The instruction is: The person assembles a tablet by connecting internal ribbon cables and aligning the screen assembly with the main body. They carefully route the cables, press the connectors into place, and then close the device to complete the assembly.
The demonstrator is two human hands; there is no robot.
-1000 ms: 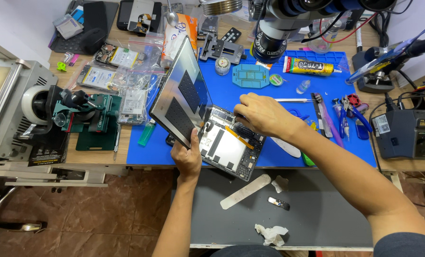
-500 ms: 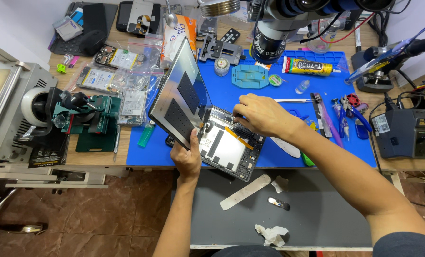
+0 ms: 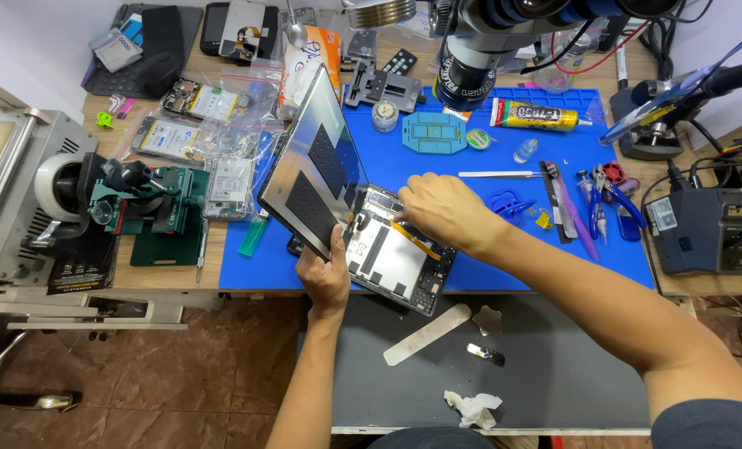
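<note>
Tiled brown floor (image 3: 179, 374) below, white wall (image 3: 22, 33) at the far edge. Wooden bench (image 3: 113, 274) crowded from end to end, a blue mat (image 3: 554, 258) over its middle, a grey shelf (image 3: 570, 391) nearer the body. Grey roller machine (image 3: 13, 199) and green clamp (image 3: 150, 216) far left; microscope (image 3: 487, 41) up top; solder station (image 3: 712, 229) far right. Opened tablet (image 3: 400, 258) lying at the mat's near edge, its screen (image 3: 317, 166) lifted and tilted up on the left. Left hand (image 3: 325, 274) gripping the screen's lower corner. Right hand (image 3: 437, 208) pressed fingers-down on the tablet's insides; whether pinching anything, cannot tell. Bagged phone parts (image 3: 196, 137), glue tube (image 3: 537, 115), tweezers (image 3: 500, 174), pliers (image 3: 616, 187) scattered around. White spatula (image 3: 425, 334) and crumpled tissue (image 3: 470, 407) on the shelf.
</note>
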